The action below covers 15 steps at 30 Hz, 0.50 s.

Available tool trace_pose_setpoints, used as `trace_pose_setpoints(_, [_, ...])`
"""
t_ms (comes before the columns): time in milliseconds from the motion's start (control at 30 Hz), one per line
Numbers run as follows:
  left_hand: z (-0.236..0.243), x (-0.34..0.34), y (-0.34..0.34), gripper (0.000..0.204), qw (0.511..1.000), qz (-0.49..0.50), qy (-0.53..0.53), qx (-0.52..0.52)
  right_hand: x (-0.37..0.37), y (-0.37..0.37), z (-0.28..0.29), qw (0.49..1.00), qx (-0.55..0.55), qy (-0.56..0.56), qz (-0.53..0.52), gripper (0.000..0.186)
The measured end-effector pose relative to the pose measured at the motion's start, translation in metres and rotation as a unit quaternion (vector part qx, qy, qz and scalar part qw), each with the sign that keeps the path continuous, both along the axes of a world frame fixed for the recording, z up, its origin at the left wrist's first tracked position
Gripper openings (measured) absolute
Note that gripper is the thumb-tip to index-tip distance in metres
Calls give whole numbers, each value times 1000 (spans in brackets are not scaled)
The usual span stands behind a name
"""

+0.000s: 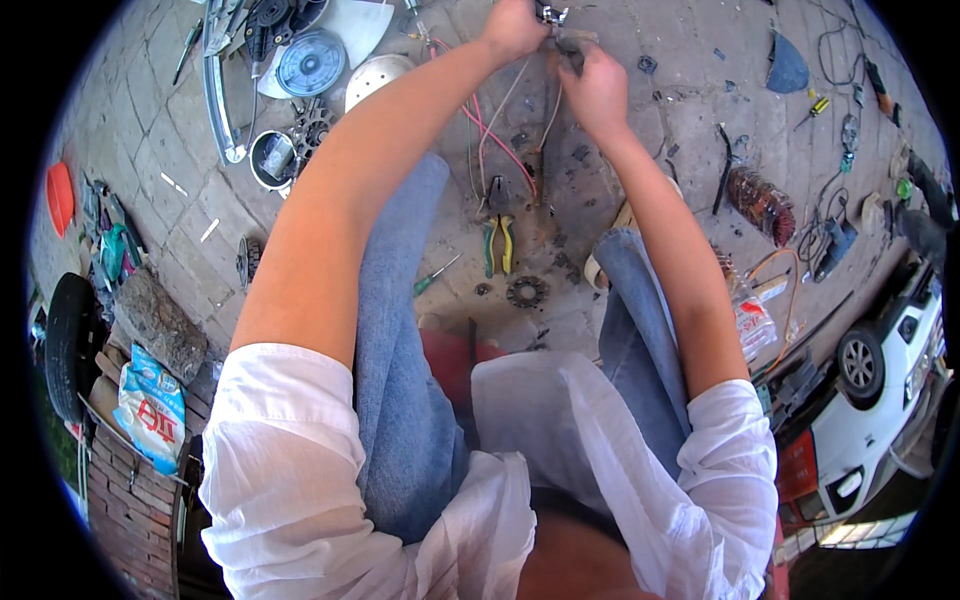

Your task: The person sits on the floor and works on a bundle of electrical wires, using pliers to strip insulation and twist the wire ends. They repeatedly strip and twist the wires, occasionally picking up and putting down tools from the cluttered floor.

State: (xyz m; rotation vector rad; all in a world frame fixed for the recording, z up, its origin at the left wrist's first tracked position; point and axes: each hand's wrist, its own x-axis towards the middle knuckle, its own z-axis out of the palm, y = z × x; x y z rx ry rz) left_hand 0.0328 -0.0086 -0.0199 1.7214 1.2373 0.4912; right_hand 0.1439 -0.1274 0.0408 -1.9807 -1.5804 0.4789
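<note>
Both my arms reach to the top of the view. My left hand [512, 30] is closed at the upper edge, beside a small shiny metal part [552, 15]; its grip is partly hidden. Just right and nearer, the fingers of my right hand [598, 92] pinch a small greyish piece [577, 37] whose kind I cannot make out. Red and white wires [490, 130] trail on the paving below my hands. Between my knees lie pliers [507, 243] with yellow-green handles, a green-handled screwdriver [426, 284] and a dark toothed ring [527, 291].
On the left are a round blue-grey part [310, 63], a white round housing [272, 160], a rock [160, 325] and a blue-white bag [150, 410]. To the right lie a brown wound coil [762, 203], a yellow screwdriver [818, 108] and cables. A white car [880, 400] stands at the right edge.
</note>
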Motion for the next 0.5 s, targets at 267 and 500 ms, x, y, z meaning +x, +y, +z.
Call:
trace_pose_setpoints(267, [3,0,-2,22,1000,10,-29,2,2,4,11,999,-39,-25,-1,24])
trace_pose_setpoints(500, [-5,0,-2,23,1000,12,-15,22,4,6,5,999,-32,-30,-9,23])
